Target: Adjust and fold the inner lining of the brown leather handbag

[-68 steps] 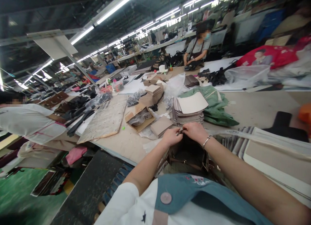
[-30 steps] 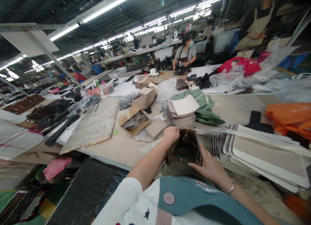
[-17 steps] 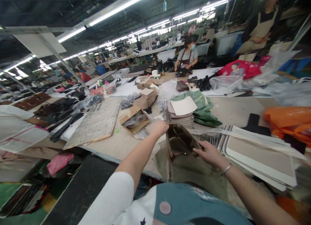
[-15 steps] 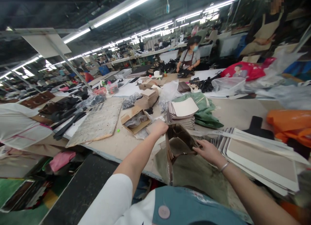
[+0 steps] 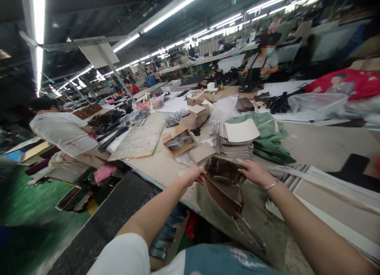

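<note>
A brown handbag (image 5: 222, 192) stands with its mouth open toward me at the table's front edge. My left hand (image 5: 195, 175) pinches the left side of its rim. On the far right corner of the rim, my right hand (image 5: 255, 173) is closed, a bracelet on its wrist. The bag's lining and inner pockets show between the hands. A strap-like brown piece (image 5: 249, 230) hangs from its near end toward me. Under the bag lies an olive-green cloth (image 5: 267, 215). The fingertips on the bag's far side are partly hidden.
Behind the bag are a stack of beige panels (image 5: 237, 138), a green cloth bundle (image 5: 271, 136) and an open cardboard box (image 5: 179, 142). More flat panels (image 5: 329, 203) lie to the right. Co-workers stand at left (image 5: 62, 128) and across the table (image 5: 263, 61).
My view has swung to the right-to-left direction, showing more of the left side. The bag has turned, its near end now pointing down to the right. My right hand has shifted to the far rim.
</note>
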`<state>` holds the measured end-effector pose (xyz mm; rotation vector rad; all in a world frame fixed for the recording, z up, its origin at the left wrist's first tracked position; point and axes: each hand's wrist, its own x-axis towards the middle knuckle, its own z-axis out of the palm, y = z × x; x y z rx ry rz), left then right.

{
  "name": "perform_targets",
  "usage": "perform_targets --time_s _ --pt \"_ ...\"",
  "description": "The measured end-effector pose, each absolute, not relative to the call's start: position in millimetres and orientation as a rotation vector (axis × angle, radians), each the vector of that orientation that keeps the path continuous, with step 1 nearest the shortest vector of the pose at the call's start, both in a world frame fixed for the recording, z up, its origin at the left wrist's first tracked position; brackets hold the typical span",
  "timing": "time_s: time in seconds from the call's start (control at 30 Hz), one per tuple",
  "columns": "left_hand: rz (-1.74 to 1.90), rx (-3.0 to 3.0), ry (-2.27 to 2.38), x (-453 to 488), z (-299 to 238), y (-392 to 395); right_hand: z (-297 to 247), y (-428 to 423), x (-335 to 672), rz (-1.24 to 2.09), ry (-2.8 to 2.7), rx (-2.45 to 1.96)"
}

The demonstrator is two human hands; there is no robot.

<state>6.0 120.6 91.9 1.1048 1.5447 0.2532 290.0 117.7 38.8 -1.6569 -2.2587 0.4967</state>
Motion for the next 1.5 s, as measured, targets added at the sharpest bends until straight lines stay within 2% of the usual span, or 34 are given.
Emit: perform_targets --time_s 0.13,0.23,0.33,0.47,0.73,0.9,1.33,1.5 --pt "0.182 1.186 1.48 -16 91 81 31 91 289 0.513 -2.283 -1.601" --pt "0.184 1.64 1.564 -22 109 72 28 78 284 0.452 -2.259 -1.615" --pt "0.406 2.226 1.708 -5 129 72 29 80 279 0.433 -2.246 -1.62" --pt "0.496 2.524 1.763 38 126 78 30 91 278 0.485 -2.22 -1.662" --pt "0.412 2.663 1.674 64 82 109 27 94 278 0.515 -2.165 -1.718" --pt "0.33 2.595 1.542 52 75 125 20 94 282 0.558 -2.123 -1.68" --pt "0.544 2.54 1.43 55 66 151 8 104 296 0.586 -2.085 -1.591" --pt "0.374 2.575 1.334 57 63 158 20 100 294 0.572 -2.08 -1.57"
